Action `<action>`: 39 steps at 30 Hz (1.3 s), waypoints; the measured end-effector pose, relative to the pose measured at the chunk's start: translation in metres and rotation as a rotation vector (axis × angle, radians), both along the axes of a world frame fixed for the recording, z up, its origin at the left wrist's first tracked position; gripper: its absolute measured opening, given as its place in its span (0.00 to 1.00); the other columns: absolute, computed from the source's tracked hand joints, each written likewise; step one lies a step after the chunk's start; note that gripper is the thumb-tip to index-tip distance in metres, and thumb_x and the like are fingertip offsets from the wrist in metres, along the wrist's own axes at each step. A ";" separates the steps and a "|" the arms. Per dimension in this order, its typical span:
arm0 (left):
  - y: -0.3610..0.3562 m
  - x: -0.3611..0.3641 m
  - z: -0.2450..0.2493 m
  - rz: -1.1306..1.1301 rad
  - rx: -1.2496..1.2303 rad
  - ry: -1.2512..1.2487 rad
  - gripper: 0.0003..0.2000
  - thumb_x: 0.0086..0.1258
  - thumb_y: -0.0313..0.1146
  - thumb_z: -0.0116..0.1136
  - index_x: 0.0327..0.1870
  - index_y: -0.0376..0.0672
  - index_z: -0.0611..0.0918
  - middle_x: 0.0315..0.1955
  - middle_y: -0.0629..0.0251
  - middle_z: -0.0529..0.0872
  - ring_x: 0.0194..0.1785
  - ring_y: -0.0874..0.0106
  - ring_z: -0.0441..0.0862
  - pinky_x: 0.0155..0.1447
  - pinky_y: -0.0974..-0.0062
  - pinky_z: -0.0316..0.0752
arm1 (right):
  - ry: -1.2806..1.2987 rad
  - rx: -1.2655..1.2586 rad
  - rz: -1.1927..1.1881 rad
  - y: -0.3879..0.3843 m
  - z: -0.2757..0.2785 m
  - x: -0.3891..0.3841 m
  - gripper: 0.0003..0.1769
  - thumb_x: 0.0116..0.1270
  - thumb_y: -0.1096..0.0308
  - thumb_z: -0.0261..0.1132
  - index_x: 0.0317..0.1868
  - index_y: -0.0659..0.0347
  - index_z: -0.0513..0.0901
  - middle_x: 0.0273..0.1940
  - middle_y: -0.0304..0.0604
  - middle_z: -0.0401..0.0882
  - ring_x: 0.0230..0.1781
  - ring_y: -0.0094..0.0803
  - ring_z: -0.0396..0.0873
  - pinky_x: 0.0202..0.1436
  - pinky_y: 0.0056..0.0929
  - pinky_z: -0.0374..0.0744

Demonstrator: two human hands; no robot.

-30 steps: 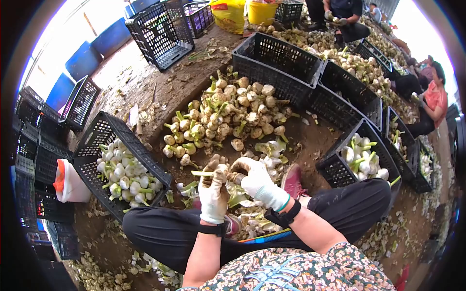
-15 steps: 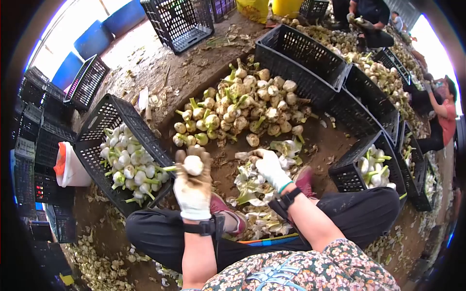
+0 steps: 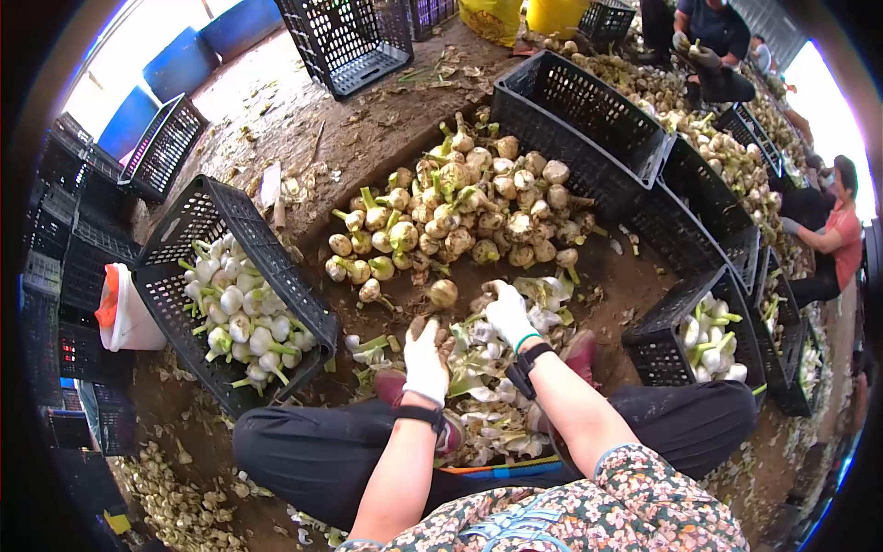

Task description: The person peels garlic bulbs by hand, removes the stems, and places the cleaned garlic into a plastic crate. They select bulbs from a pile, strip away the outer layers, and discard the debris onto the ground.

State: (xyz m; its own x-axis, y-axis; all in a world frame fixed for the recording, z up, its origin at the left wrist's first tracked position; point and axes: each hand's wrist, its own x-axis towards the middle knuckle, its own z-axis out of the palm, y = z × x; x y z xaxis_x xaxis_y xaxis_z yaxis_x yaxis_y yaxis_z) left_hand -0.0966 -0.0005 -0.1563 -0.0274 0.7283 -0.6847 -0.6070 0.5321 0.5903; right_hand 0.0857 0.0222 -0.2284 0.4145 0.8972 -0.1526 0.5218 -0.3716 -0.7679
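My left hand (image 3: 427, 362), in a white glove with soiled fingers, is open just below a brownish garlic bulb (image 3: 442, 293), apart from it. To its right, my gloved right hand (image 3: 508, 317) has its fingers closed; what they hold is hidden. Beyond both hands lies a heap of untrimmed garlic bulbs (image 3: 460, 207) with green stems. Peeled leaves and skins (image 3: 492, 386) cover the ground between my shoes. At the left, a tilted black crate (image 3: 276, 267) holds cleaned white bulbs (image 3: 241, 308). Another black crate (image 3: 658, 345) at the right holds more white bulbs (image 3: 710, 336).
Empty black crates (image 3: 579, 120) form a row behind the heap at the right. A white bucket (image 3: 138, 313) with something orange stands at the left. Two co-workers (image 3: 832, 235) (image 3: 713, 41) sit at the upper right beside more garlic. My crossed legs (image 3: 313, 446) frame the near ground.
The white bulb has left my left hand, which has moved right and nearer the heap's front. A brownish bulb now shows ahead of it. My right hand has shifted slightly; the view has tilted.
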 end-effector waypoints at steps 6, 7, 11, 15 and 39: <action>-0.011 -0.021 -0.054 0.014 -0.023 0.201 0.29 0.71 0.26 0.56 0.73 0.46 0.62 0.49 0.59 0.76 0.39 0.68 0.79 0.36 0.71 0.79 | -0.047 -0.001 0.341 0.019 0.005 -0.068 0.36 0.58 0.67 0.69 0.69 0.50 0.72 0.65 0.61 0.69 0.61 0.59 0.73 0.65 0.46 0.74; -0.011 -0.021 -0.050 0.072 -0.017 0.210 0.28 0.72 0.27 0.56 0.72 0.46 0.63 0.48 0.60 0.77 0.38 0.68 0.79 0.36 0.70 0.78 | -0.076 0.027 0.370 0.027 0.007 -0.084 0.35 0.59 0.66 0.68 0.70 0.48 0.72 0.66 0.61 0.68 0.61 0.59 0.73 0.65 0.47 0.74; -0.003 -0.035 -0.045 0.178 0.014 0.248 0.22 0.71 0.27 0.58 0.64 0.47 0.69 0.46 0.66 0.79 0.42 0.70 0.79 0.41 0.70 0.79 | -0.324 -0.175 0.681 0.048 0.018 -0.125 0.26 0.64 0.61 0.62 0.64 0.47 0.78 0.65 0.62 0.71 0.57 0.59 0.75 0.60 0.50 0.76; -0.001 -0.048 -0.048 0.132 -0.097 0.321 0.28 0.71 0.28 0.60 0.71 0.42 0.65 0.60 0.59 0.75 0.54 0.68 0.77 0.55 0.68 0.78 | -0.059 -0.179 0.565 0.049 -0.037 -0.120 0.23 0.61 0.64 0.65 0.58 0.56 0.81 0.55 0.59 0.81 0.56 0.54 0.79 0.59 0.45 0.78; -0.033 0.024 0.085 -0.386 0.977 0.407 0.37 0.54 0.11 0.69 0.68 0.41 0.70 0.59 0.66 0.77 0.61 0.72 0.76 0.67 0.73 0.74 | 1.159 0.224 -0.008 -0.069 0.180 -0.013 0.18 0.66 0.79 0.63 0.56 0.70 0.82 0.45 0.42 0.86 0.42 0.25 0.82 0.47 0.26 0.82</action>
State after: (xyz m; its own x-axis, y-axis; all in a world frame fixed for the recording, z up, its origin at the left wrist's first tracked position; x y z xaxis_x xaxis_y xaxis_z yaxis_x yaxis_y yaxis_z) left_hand -0.0724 -0.0333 -0.0718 0.2249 0.9552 0.1923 -0.1692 -0.1561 0.9731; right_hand 0.0725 -0.0470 -0.0486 0.1375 0.9498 -0.2809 -0.5317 -0.1685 -0.8300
